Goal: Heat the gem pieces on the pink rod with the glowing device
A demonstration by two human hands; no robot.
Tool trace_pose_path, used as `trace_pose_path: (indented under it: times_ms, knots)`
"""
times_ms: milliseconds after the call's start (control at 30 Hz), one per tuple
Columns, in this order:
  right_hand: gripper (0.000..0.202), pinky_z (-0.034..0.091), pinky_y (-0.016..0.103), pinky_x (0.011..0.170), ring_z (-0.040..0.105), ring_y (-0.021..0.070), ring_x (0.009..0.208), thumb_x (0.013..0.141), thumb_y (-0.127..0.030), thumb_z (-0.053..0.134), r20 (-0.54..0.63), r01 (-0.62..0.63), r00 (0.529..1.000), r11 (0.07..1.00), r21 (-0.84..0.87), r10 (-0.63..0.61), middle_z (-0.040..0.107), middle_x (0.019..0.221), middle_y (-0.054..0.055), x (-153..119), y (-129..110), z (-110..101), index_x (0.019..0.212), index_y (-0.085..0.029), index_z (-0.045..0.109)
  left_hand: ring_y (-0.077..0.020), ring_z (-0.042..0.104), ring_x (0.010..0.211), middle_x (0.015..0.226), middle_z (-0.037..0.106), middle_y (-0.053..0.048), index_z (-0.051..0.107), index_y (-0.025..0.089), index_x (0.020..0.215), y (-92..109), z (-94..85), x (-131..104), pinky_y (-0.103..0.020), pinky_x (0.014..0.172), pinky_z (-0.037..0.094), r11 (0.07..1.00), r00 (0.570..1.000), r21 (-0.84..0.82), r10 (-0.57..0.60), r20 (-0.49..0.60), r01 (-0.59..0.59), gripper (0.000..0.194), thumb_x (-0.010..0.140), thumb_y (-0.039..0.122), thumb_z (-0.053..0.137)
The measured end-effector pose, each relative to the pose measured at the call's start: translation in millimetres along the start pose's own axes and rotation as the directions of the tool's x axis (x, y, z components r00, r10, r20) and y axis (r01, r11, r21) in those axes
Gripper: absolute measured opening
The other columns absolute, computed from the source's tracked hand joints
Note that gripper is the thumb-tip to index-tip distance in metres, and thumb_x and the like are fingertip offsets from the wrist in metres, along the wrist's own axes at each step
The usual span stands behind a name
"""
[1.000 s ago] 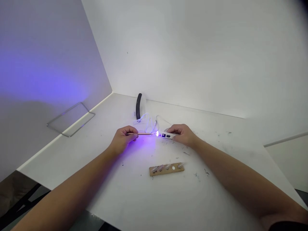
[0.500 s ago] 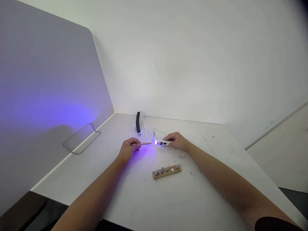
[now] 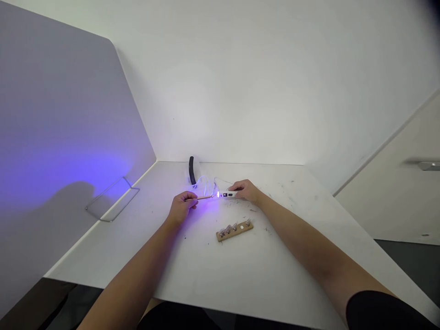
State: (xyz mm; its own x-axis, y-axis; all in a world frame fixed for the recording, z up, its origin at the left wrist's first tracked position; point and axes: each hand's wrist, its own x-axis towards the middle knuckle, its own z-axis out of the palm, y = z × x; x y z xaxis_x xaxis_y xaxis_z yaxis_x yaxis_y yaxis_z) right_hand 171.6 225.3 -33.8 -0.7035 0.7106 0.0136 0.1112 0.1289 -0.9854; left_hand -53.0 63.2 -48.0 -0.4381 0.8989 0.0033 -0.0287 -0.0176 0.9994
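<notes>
Pinched in the fingers of my left hand (image 3: pixel 182 206) is a thin pinkish metal stick (image 3: pixel 202 197), pointing right. Something small sits at its tip, washed out by glare. My right hand (image 3: pixel 245 190) grips a white handheld UV lamp (image 3: pixel 231 194) with a small dark display. Its lit end faces the stick's tip at very close range; I cannot tell whether they touch. Violet light spreads over my left hand and the tabletop. Nearer to me lies a wooden strip (image 3: pixel 235 232) bearing several small clear pieces on metal posts and one white dot.
Behind my hands stand a curved black bar (image 3: pixel 191 170) and thin pale cords (image 3: pixel 204 182). A wire frame (image 3: pixel 113 201) leans by the left partition (image 3: pixel 62 114). Dark marks speckle the white table (image 3: pixel 206 275). A drawer handle (image 3: pixel 429 166) shows at right.
The view has shifted, so the table and both hands appear slightly higher and further left. Both hands keep their holds, with the lamp still shining at the stick's tip.
</notes>
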Motion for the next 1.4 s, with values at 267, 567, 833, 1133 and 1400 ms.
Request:
trace_pose_path:
  times_ms: [267, 567, 833, 1133, 1400]
  knots:
    - [0.028, 0.047, 0.028, 0.062, 0.062, 0.0178, 0.067, 0.048, -0.011, 0.063, 0.013, -0.02, 1.0, 0.999, 0.039, 0.019, 0.071, 0.068, 0.003, 3.0, 0.0, 0.1, 0.073, -0.014, 0.074, -0.0105, 0.052, 0.054, 0.058, 0.058, 0.002, 0.061, 0.015, 0.072, 1.5, 0.5, -0.3, -0.024, 0.059, 0.039, 1.0, 1.0, 0.005, -0.002, -0.018, 0.002, 0.015, 0.059, 0.02, 0.066]
    - [0.028, 0.047, 0.028, 0.064, 0.061, 0.0176, 0.068, 0.047, -0.011, 0.064, 0.002, -0.05, 0.999, 0.998, 0.044, 0.05, 0.07, 0.069, 0.002, 4.4, 2.1, -0.2, 0.074, -0.015, 0.073, -0.01, 0.052, 0.052, 0.057, 0.059, 0.002, 0.061, 0.015, 0.07, 1.6, 0.9, 1.1, -0.024, 0.058, 0.039, 1.0, 1.0, -0.002, -0.001, -0.028, 0.001, 0.016, 0.057, 0.02, 0.068]
    - [0.029, 0.047, 0.027, 0.062, 0.06, 0.0167, 0.066, 0.046, -0.01, 0.063, -0.001, -0.049, 0.999, 0.997, 0.054, 0.049, 0.07, 0.068, 0.003, 2.9, -1.6, 1.7, 0.073, -0.015, 0.073, -0.0097, 0.052, 0.052, 0.057, 0.059, 0.002, 0.06, 0.014, 0.071, 0.8, 0.5, 0.7, -0.024, 0.059, 0.039, 1.0, 1.0, 0.015, 0.012, -0.025, -0.011, 0.015, 0.059, 0.02, 0.066]
    - [0.028, 0.047, 0.028, 0.063, 0.061, 0.0178, 0.068, 0.047, -0.011, 0.063, 0.006, -0.03, 1.0, 0.998, 0.046, 0.03, 0.071, 0.07, 0.003, 2.0, -1.7, 2.1, 0.073, -0.015, 0.073, -0.0098, 0.051, 0.052, 0.057, 0.058, 0.003, 0.06, 0.015, 0.071, 0.8, 0.6, 0.1, -0.024, 0.058, 0.039, 1.0, 1.0, 0.02, 0.02, -0.012, -0.02, 0.015, 0.058, 0.02, 0.066]
    - [0.027, 0.047, 0.028, 0.064, 0.061, 0.0181, 0.069, 0.047, -0.01, 0.063, 0.003, -0.029, 1.0, 0.998, 0.055, 0.029, 0.071, 0.071, 0.003, 4.0, 1.7, 1.2, 0.072, -0.016, 0.073, -0.0101, 0.052, 0.052, 0.057, 0.058, 0.002, 0.06, 0.015, 0.07, 0.9, 0.3, 0.1, -0.024, 0.059, 0.04, 0.999, 0.999, 0.027, 0.025, -0.029, -0.024, 0.015, 0.057, 0.02, 0.066]
